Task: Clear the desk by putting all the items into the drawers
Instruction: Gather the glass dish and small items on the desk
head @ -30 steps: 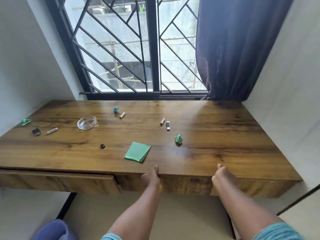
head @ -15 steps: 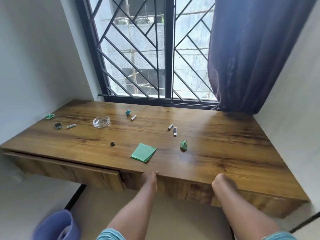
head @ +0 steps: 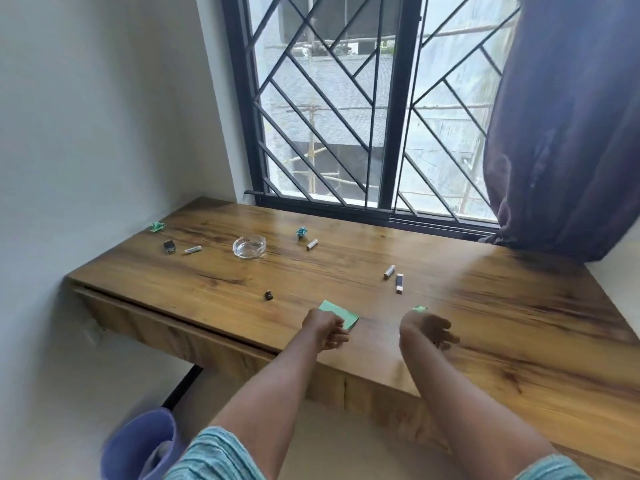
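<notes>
A wooden desk (head: 485, 334) carries scattered small items. My left hand (head: 327, 330) hovers near the front edge with loosely curled fingers, covering part of a folded green paper (head: 337, 310); I cannot tell if it touches it. My right hand (head: 429, 331) is spread, palm turned inward, just in front of a crumpled green scrap (head: 419, 309). Farther back lie a glass ashtray (head: 249, 247), three batteries (head: 193, 250) (head: 311, 244) (head: 389, 271), a small stick-shaped device (head: 399, 284), two dark bits (head: 268, 294) (head: 168, 246) and two more green scraps (head: 157, 226) (head: 302, 232). The left drawer (head: 166, 327) stands slightly ajar.
A barred window (head: 381, 133) runs along the back of the desk. A purple curtain (head: 561, 133) hangs over the far right corner. White walls close in on the left and right. A blue-purple object (head: 142, 445) stands on the floor at lower left.
Both hands have left the desk's front edge and risen over the top, the left to the green paper, the right toward the green scrap. The view has shifted.
</notes>
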